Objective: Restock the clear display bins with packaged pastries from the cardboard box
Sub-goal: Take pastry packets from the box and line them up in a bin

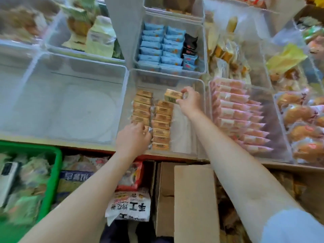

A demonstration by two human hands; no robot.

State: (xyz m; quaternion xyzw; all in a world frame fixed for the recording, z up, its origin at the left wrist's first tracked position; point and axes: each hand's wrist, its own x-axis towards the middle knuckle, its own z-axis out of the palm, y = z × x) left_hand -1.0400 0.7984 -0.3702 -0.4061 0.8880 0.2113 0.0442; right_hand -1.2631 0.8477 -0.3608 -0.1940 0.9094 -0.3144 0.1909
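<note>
A clear display bin (201, 85) in the middle holds two rows of tan packaged pastries (161, 120). My right hand (190, 99) holds a small stack of tan pastry packs (173, 96) above the far end of the right row. Curled fingers of my left hand (134, 140) grip a pastry pack at the near end of the left row; the pack is mostly hidden. The bin's right third is bare. The cardboard box (192, 199) stands open below the shelf edge between my arms.
A large clear bin (61, 102) sits left of the pastry bin. Behind it is a bin of blue packs (161, 48); to the right are bins of pink packs (235, 116) and buns (301, 123). A green basket (52, 181) and bagged goods lie lower left.
</note>
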